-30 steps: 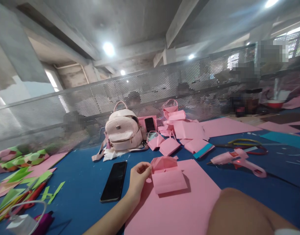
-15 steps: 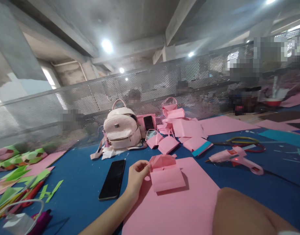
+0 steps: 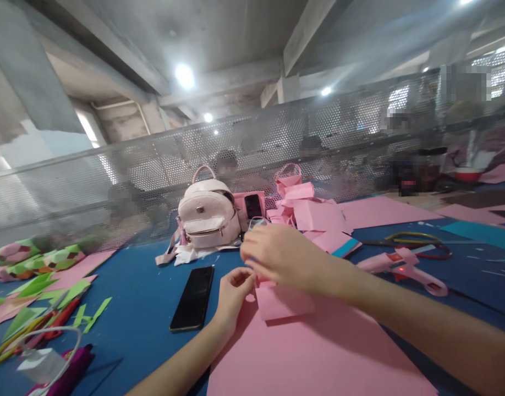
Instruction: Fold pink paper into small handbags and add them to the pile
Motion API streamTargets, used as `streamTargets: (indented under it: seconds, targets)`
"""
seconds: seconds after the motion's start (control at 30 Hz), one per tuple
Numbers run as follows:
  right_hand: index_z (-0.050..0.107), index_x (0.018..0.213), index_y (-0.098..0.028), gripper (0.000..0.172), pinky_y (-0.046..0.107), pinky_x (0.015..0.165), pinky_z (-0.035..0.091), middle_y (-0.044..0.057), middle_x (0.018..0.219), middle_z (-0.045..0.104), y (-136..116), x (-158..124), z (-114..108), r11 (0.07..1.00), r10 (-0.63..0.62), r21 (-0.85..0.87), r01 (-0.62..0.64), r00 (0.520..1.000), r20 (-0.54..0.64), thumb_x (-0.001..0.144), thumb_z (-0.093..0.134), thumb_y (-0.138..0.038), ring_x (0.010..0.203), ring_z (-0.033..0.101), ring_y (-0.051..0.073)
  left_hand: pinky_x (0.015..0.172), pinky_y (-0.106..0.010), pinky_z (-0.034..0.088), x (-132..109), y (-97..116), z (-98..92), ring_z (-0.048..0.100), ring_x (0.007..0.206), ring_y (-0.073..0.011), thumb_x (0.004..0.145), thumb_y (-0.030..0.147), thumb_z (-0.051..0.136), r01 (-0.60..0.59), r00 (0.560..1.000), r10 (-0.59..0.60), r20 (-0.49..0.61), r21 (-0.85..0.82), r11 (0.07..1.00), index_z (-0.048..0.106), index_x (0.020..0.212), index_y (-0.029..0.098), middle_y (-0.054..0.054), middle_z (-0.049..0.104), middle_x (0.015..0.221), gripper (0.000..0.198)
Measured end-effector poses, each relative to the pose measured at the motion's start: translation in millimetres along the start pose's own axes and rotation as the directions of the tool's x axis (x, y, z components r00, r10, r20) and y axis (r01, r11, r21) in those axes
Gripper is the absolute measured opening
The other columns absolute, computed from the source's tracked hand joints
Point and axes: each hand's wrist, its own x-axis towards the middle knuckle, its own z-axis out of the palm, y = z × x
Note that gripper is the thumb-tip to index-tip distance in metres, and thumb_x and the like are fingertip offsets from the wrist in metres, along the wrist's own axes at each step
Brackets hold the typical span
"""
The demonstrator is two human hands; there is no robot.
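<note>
While L hand (image 3: 232, 294) pinches folded rect. paper pouch (image 3: 283, 304), R hand (image 3: 287, 256) grip is unclear.

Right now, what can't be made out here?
Head view:
Folded pink paper, upper part: behind the right hand.
Whether that hand grips it: hidden by its back.
Glue gun, nozzle: behind the right forearm.
Large pink sheet, near edge: cut off by the bottom edge.
People beyond: blurred behind the perforated screen.
</note>
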Motion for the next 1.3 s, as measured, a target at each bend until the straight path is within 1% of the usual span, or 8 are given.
streamTargets:
  seconds: [0.07, 0.1, 0.23, 0.33, 0.43, 0.67, 0.8, 1.3]
  targets:
    - [0.069, 0.083, -0.016, 0.015, 0.028, 0.067, 0.041, 0.007, 0.088, 0.07, 30, 10, -1, 0.993, 0.12, 0.011, -0.12, 0.993, 0.022, 0.088, 0.056, -0.02, 0.083, 0.062, 0.021, 0.051, -0.022, 0.039, 1, -1, -0.9, 0.051, 0.054, -0.0114, 0.069, 0.031, 0.077, 0.007, 0.997, -0.009, 0.071, 0.031, 0.999, 0.07, 0.067, 0.015, -0.001, 0.062, 0.061, 0.018]
    - [0.07, 0.084, -0.017, 0.014, 0.026, 0.064, 0.04, 0.005, 0.089, 0.071, 40, 12, 2, 0.985, 0.144, 0.082, -0.151, 0.986, 0.084, 0.088, 0.057, -0.022, 0.081, 0.062, 0.019, 0.052, -0.021, 0.039, 2, -2, -1.5, 0.05, 0.053, -0.0101, 0.071, 0.031, 0.076, 0.006, 0.996, -0.009, 0.084, 0.035, 0.999, 0.069, 0.068, 0.015, 0.0, 0.062, 0.061, 0.018]
    - [0.072, 0.084, -0.019, 0.015, 0.022, 0.057, 0.036, 0.002, 0.085, 0.072, 58, 12, 17, 0.959, 0.17, 0.186, -0.214, 0.959, 0.226, 0.083, 0.064, -0.031, 0.073, 0.062, 0.015, 0.053, -0.019, 0.037, 5, -6, -4.3, 0.049, 0.055, -0.0083, 0.072, 0.032, 0.074, 0.005, 0.997, -0.009, 0.079, 0.053, 0.999, 0.068, 0.071, 0.014, 0.001, 0.061, 0.062, 0.019]
    - [0.072, 0.085, -0.02, 0.012, 0.022, 0.053, 0.032, 0.001, 0.083, 0.072, 60, 12, 23, 0.959, 0.19, 0.165, -0.23, 0.955, 0.23, 0.078, 0.067, -0.027, 0.073, 0.061, 0.015, 0.054, -0.018, 0.037, 5, -7, -5.9, 0.05, 0.057, -0.0087, 0.072, 0.031, 0.074, 0.001, 0.998, -0.006, 0.07, 0.062, 0.998, 0.066, 0.07, 0.014, 0.0, 0.061, 0.063, 0.019]
    - [0.07, 0.091, -0.019, 0.017, 0.022, 0.052, 0.029, 0.002, 0.087, 0.071, 63, 12, 28, 0.963, 0.206, 0.135, -0.235, 0.958, 0.198, 0.075, 0.066, -0.025, 0.075, 0.06, 0.016, 0.054, -0.018, 0.036, 3, -6, -6.8, 0.049, 0.057, -0.0087, 0.072, 0.031, 0.073, -0.006, 0.998, 0.001, 0.067, 0.069, 0.998, 0.066, 0.071, 0.014, 0.0, 0.061, 0.063, 0.018]
    - [0.074, 0.079, -0.021, 0.015, 0.022, 0.051, 0.028, -0.001, 0.078, 0.072, 65, 15, 44, 0.965, 0.197, 0.135, -0.225, 0.96, 0.199, 0.071, 0.062, -0.018, 0.066, 0.059, 0.013, 0.053, -0.019, 0.037, 4, -5, -6.4, 0.05, 0.057, -0.01, 0.071, 0.034, 0.074, -0.047, 0.997, 0.042, 0.07, 0.078, 0.996, 0.064, 0.072, 0.015, 0.001, 0.06, 0.063, 0.022]
    - [0.075, 0.082, -0.021, 0.018, 0.022, 0.051, 0.029, 0.0, 0.077, 0.073, 63, 16, 43, 0.963, 0.195, 0.147, -0.225, 0.962, 0.19, 0.072, 0.061, -0.019, 0.066, 0.059, 0.013, 0.053, -0.019, 0.039, 3, -5, -5.8, 0.05, 0.058, -0.0105, 0.073, 0.036, 0.073, -0.077, 0.995, 0.071, 0.07, 0.087, 0.993, 0.062, 0.073, 0.016, 0.001, 0.059, 0.064, 0.023]
    - [0.075, 0.079, -0.02, 0.012, 0.021, 0.048, 0.028, -0.001, 0.073, 0.072, 59, 16, 43, 0.964, 0.151, 0.189, -0.185, 0.972, 0.182, 0.075, 0.064, -0.019, 0.062, 0.058, 0.011, 0.05, -0.018, 0.037, 3, -1, -3.9, 0.047, 0.057, -0.0095, 0.073, 0.038, 0.074, -0.116, 0.989, 0.104, 0.103, 0.123, 0.986, 0.063, 0.072, 0.015, 0.001, 0.057, 0.065, 0.026]
